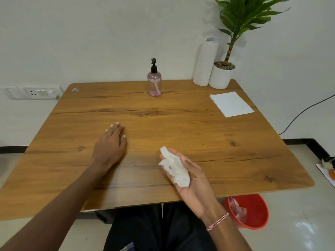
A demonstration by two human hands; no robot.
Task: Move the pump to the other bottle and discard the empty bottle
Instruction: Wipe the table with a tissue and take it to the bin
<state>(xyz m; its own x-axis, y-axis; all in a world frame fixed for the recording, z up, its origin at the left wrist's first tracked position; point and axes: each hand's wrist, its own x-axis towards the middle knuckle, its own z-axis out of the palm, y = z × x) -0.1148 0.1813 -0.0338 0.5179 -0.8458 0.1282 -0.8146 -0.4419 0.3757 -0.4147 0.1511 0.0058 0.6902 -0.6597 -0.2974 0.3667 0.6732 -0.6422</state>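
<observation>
A crumpled white tissue is cradled in the right hand, palm turned up, the fingers curled loosely about the wad rather than pinching it; a small dark spot is seen on the paper, so it is judged to have been used for wiping and to be held ready for disposal. The left hand is laid flat, palm down, on the wooden table at about 9 o'clock of the right hand, fingers straight and close together, gripping nothing, probably as a steadying rest. The pink pump bottle is stood upright at 12 o'clock near the far table edge, well apart from both hands, with the black pump seated on its neck and the dip tube visible inside; pink liquid is seen only low in the bottle, though the true level cannot be told through the tinted plastic. A red bin is set on the floor under the near right corner, at 5 o'clock of the right hand, and clear crumpled plastic is seen in it, possibly the discarded bottle, though this cannot be confirmed. A flat white napkin is laid at 2 o'clock; a paper towel roll and a potted plant are stood at the far right corner. The task is judged nearly complete, with the tissue left to be dropped.
</observation>
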